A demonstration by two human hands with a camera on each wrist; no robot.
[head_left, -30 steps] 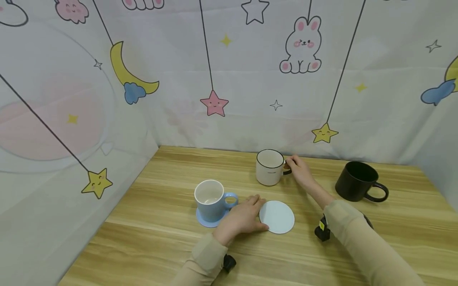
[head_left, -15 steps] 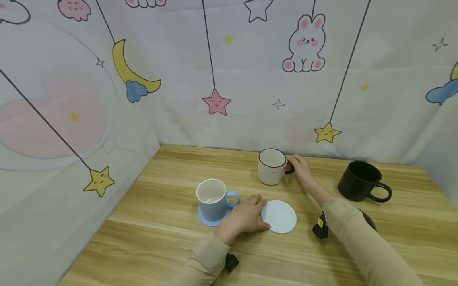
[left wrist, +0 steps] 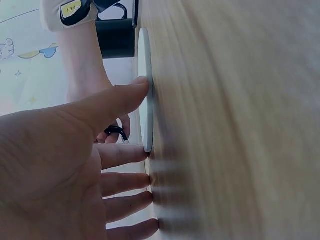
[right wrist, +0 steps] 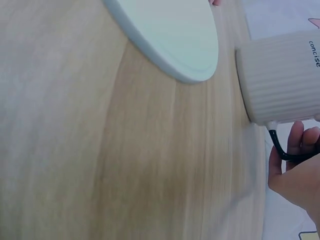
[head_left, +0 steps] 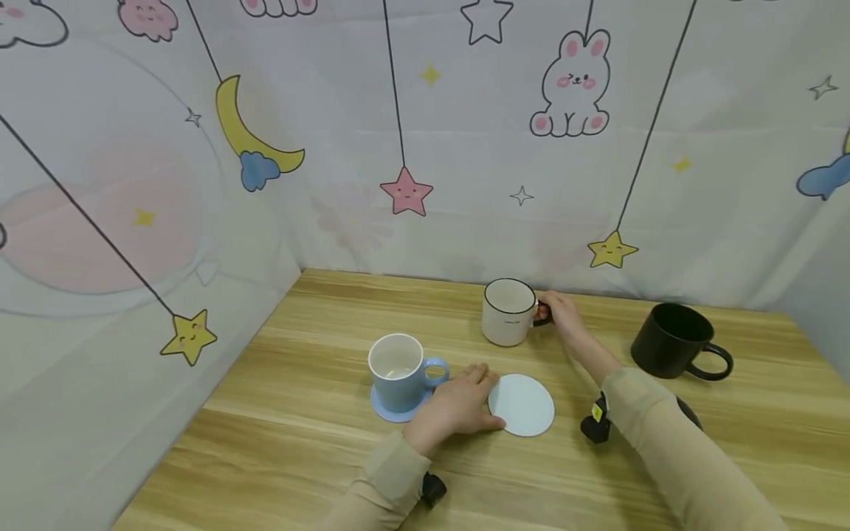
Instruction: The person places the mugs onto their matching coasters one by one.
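Note:
A white mug [head_left: 506,324] with a black rim and black handle stands upright at the back of the table. My right hand [head_left: 561,313] grips its handle, fingers curled through it in the right wrist view. In front of the mug lies a round white coaster [head_left: 524,405]. My left hand [head_left: 460,407] rests beside that coaster, with straight fingers spread on the table; the thumb [left wrist: 122,97] and index finger touch the coaster's edge. Just left of this hand, a light blue mug [head_left: 397,380] stands on a blue coaster [head_left: 387,413].
A black mug [head_left: 669,343] stands at the back right. A dark round object [head_left: 690,413] shows partly behind the right sleeve [head_left: 671,435]. Printed cloth walls [head_left: 451,243] border the wooden table [head_left: 279,435] at the back and sides.
Both hands and all the mugs keep their places on the table. The whole head view has shifted slightly, so everything appears a little further right.

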